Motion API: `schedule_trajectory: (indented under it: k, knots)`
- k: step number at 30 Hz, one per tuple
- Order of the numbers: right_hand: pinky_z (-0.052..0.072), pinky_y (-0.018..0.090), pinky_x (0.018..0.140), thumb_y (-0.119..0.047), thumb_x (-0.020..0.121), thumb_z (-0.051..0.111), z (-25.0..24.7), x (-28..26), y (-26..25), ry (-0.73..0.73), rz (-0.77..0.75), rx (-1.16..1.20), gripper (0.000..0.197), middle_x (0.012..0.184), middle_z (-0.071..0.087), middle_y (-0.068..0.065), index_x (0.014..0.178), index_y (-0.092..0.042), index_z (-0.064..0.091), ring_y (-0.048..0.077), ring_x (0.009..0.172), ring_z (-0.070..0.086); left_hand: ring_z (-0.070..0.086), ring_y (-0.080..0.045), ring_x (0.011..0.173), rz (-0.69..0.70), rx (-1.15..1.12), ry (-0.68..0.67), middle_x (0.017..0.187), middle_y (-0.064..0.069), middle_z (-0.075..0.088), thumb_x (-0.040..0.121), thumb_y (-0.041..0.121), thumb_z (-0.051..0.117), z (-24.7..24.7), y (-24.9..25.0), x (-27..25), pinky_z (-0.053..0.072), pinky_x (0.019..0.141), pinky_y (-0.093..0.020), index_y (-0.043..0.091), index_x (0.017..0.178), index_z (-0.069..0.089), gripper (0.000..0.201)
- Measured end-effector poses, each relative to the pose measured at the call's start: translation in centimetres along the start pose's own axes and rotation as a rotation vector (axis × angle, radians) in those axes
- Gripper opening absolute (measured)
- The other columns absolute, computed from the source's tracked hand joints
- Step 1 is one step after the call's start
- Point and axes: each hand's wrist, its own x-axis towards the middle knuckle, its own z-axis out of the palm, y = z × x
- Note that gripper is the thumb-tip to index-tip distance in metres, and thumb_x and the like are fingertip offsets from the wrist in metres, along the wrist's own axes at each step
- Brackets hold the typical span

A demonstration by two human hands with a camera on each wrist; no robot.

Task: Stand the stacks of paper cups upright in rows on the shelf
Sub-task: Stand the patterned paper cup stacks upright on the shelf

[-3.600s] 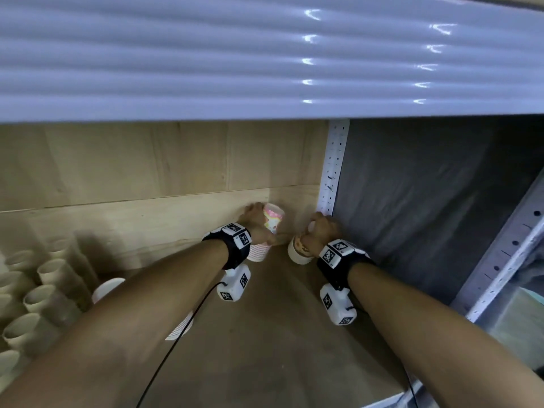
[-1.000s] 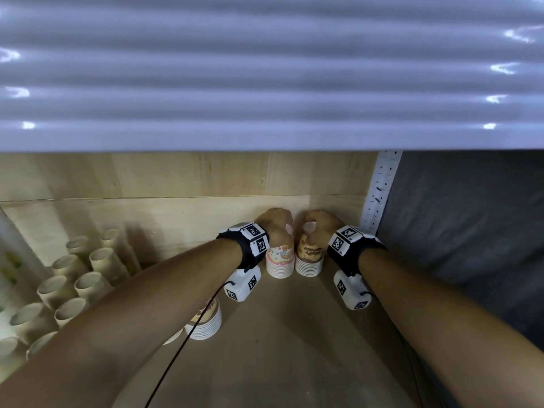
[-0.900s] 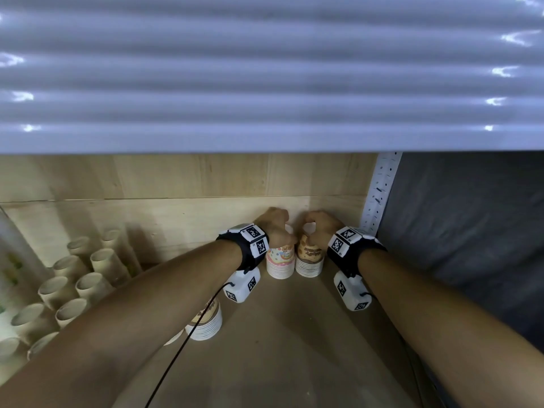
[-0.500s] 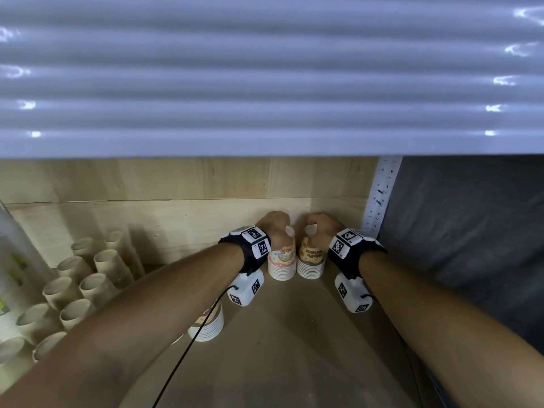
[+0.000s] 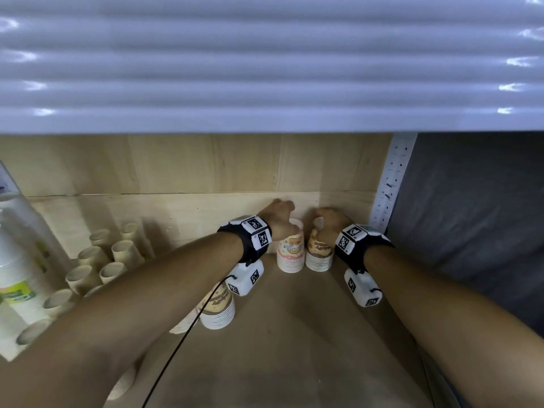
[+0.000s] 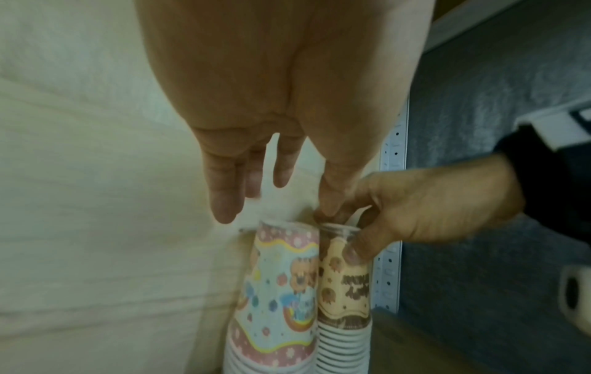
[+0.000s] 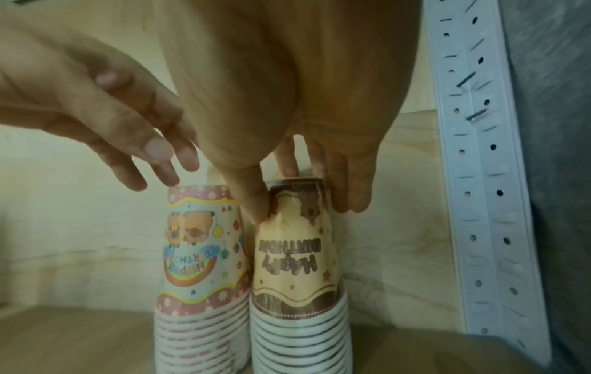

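Right hand (image 7: 288, 151) pinches the brown stack (image 7: 297, 265); left hand (image 6: 255, 151) hovers relaxed over the pink stack (image 6: 275, 291); best to let go straight upward, keeping both stacks touching

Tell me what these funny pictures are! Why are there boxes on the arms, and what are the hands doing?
A person is tidying a shelf. The boxes on the wrists are little cameras; a third sits on the head, so you get three views. The left hand hangs open above a pink cup stack, not holding it. The right hand pinches the top of a brown cup stack. Both stacks stand upside down, side by side, by the back wall. Another brown stack waits nearer, and plain tan cups stand at the left.
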Motion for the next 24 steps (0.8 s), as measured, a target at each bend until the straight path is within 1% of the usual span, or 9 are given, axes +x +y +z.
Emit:
schedule_trajectory:
  k: [3, 6, 8, 10, 12, 13, 17, 22, 24]
  knots:
    - [0.049, 0.043, 0.097, -0.023, 0.092, 0.058, 0.1, -0.4, -0.3, 0.071, 0.032, -0.022, 0.041, 0.134, 0.051, 0.009, 0.133, -0.020, 0.052, 0.030, 0.116, 0.056, 0.044, -0.024, 0.132, -0.012, 0.036, -0.050, 0.149, -0.005, 0.040, 0.092, 0.039, 0.062, -2.1, -0.9, -1.4, 0.038, 0.097, -0.030, 0.015, 0.147, 0.038, 0.065]
    - [0.047, 0.045, 0.098, -0.029, 0.088, 0.059, -0.1, -1.0, -1.9, 0.139, 0.040, -0.140, 0.051, 0.135, 0.048, 0.011, 0.137, -0.019, 0.047, 0.033, 0.120, 0.052, 0.044, -0.023, 0.132, -0.050, 0.092, -0.089, 0.149, -0.001, 0.041, 0.091, 0.043, 0.062, -4.1, -2.2, -3.1, 0.037, 0.098, -0.030, 0.020, 0.147, 0.038, 0.065]
    - [0.050, 0.045, 0.093, -0.041, 0.084, 0.059, -0.2, -1.5, -3.6, 0.141, 0.004, -0.163, 0.052, 0.127, 0.054, 0.010, 0.130, -0.019, 0.051, 0.033, 0.112, 0.055, 0.046, -0.022, 0.130, -0.086, 0.127, -0.104, 0.146, 0.001, 0.044, 0.091, 0.044, 0.062, -5.4, -3.1, -4.6, 0.037, 0.096, -0.030, 0.022, 0.144, 0.042, 0.061]
    - [0.053, 0.041, 0.086, -0.048, 0.082, 0.058, -0.4, -2.2, -5.7, 0.098, -0.011, -0.130, 0.045, 0.113, 0.061, 0.006, 0.114, -0.017, 0.062, 0.029, 0.100, 0.061, 0.046, -0.022, 0.129, -0.103, 0.156, -0.111, 0.144, 0.000, 0.045, 0.092, 0.041, 0.063, -6.6, -4.0, -6.2, 0.037, 0.095, -0.029, 0.020, 0.141, 0.047, 0.056]
    - [0.054, 0.037, 0.082, -0.037, 0.083, 0.057, -0.2, -3.0, -8.1, 0.055, -0.053, -0.088, 0.030, 0.109, 0.065, 0.003, 0.103, -0.017, 0.066, 0.024, 0.095, 0.062, 0.046, -0.022, 0.129, -0.114, 0.199, -0.120, 0.144, -0.001, 0.045, 0.093, 0.038, 0.062, -7.4, -4.9, -7.8, 0.037, 0.093, -0.028, 0.017, 0.140, 0.050, 0.053]
    - [0.053, 0.035, 0.083, -0.033, 0.083, 0.057, 0.1, -3.2, -9.2, 0.042, -0.087, -0.079, 0.026, 0.111, 0.065, 0.003, 0.103, -0.018, 0.066, 0.023, 0.097, 0.061, 0.046, -0.023, 0.129, -0.119, 0.221, -0.129, 0.144, -0.001, 0.045, 0.093, 0.037, 0.062, -7.7, -5.3, -8.5, 0.038, 0.093, -0.028, 0.017, 0.139, 0.051, 0.052]
    - [0.050, 0.033, 0.087, -0.037, 0.082, 0.063, 1.4, -4.3, -13.7, -0.007, -0.198, -0.044, 0.030, 0.117, 0.063, 0.001, 0.110, -0.025, 0.065, 0.022, 0.103, 0.060, 0.050, -0.023, 0.123, -0.155, 0.245, -0.139, 0.140, -0.002, 0.049, 0.089, 0.033, 0.067, -8.2, -7.2, -10.9, 0.041, 0.089, -0.029, 0.018, 0.135, 0.055, 0.049]
    - [0.048, 0.032, 0.089, -0.040, 0.078, 0.074, 2.7, -5.8, -18.0, -0.144, -0.264, 0.081, 0.031, 0.112, 0.062, -0.003, 0.106, -0.028, 0.070, 0.017, 0.104, 0.058, 0.057, -0.018, 0.105, -0.208, 0.255, -0.156, 0.128, 0.000, 0.056, 0.086, 0.025, 0.070, -7.8, -9.2, -13.2, 0.044, 0.075, -0.025, 0.017, 0.128, 0.060, 0.044]
    - [0.048, 0.031, 0.089, -0.040, 0.076, 0.076, 3.2, -6.4, -19.0, -0.205, -0.278, 0.087, 0.035, 0.112, 0.062, -0.004, 0.108, -0.028, 0.070, 0.017, 0.105, 0.058, 0.060, -0.019, 0.105, -0.199, 0.335, -0.185, 0.126, -0.004, 0.059, 0.087, 0.026, 0.066, -7.5, -9.6, -13.9, 0.046, 0.066, -0.022, 0.012, 0.126, 0.061, 0.041]
